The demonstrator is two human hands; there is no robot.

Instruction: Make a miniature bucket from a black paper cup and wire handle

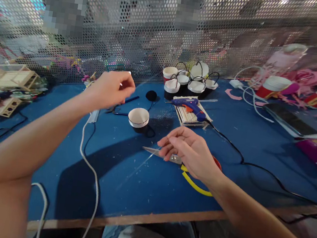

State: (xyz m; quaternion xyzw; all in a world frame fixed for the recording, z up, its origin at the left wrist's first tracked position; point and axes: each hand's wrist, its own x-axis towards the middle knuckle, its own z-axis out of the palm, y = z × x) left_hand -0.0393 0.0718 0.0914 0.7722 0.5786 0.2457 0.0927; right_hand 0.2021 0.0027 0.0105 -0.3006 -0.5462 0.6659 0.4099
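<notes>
My left hand (111, 88) hovers just left of the paper cup (138, 117), fingertips pressed together on something I cannot make out. Right of the cup and nearer me, my right hand (189, 151) curls closed around the scissors (153, 151); the glue gun (190, 106) lies right of the cup, farther back.

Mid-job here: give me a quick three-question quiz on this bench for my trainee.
1. True or false: the right hand touches the scissors.
2. The blue glue gun lies on: A) wooden sticks B) a phone C) a plate?
3. Fill in: the table top is coloured ____.
Key: 1 true; 2 A; 3 blue.
</notes>
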